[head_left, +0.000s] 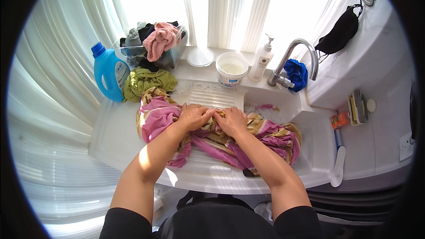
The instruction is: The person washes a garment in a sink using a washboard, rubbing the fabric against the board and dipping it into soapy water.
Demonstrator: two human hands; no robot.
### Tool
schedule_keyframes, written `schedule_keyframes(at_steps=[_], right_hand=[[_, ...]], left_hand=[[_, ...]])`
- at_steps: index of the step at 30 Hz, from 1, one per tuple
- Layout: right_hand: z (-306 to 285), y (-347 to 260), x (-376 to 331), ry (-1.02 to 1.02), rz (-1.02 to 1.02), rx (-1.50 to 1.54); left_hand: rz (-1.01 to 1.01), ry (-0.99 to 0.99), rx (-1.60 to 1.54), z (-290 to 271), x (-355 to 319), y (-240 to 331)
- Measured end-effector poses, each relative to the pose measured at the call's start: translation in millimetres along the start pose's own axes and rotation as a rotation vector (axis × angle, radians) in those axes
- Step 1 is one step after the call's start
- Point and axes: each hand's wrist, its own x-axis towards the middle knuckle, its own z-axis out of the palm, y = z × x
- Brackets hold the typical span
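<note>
Both forearms reach from the lower edge to the sink's ribbed washboard (211,98). Left hand (193,116) and right hand (231,121) have fingers curled tight, gripping a bunch of the pink and yellow striped cloth (265,135), which lies wet over the board, probably for rubbing. Behind stand a blue detergent bottle (108,71), a green garment (144,82) and a white tub (231,69).

Wet, crumpled pink-and-yellow striped cloth (212,139) lies on a smooth, glossy white ribbed washboard basin (212,99); far right curves a shiny metal tap (297,53), far left a glossy blue plastic detergent bottle (108,73).
</note>
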Motion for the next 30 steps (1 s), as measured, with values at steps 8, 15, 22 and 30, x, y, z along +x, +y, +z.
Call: schedule_keyframes(at_steps=[8,15,22,30], right_hand=[[40,21,-90,0.412,-0.88,-0.213],[26,2,5,0.542,-0.138,-0.112],[20,52,-120,0.406,-0.786,-0.032],[37,25,-1,0.518,-0.376,-0.09]], left_hand=[[0.441,0.337,0.273,40,-104,23],[0.188,0.643,0.374,22,38,14],[0.603,0.264,-0.004,23,-103,35],[0.161,0.472,0.17,48,21,10]])
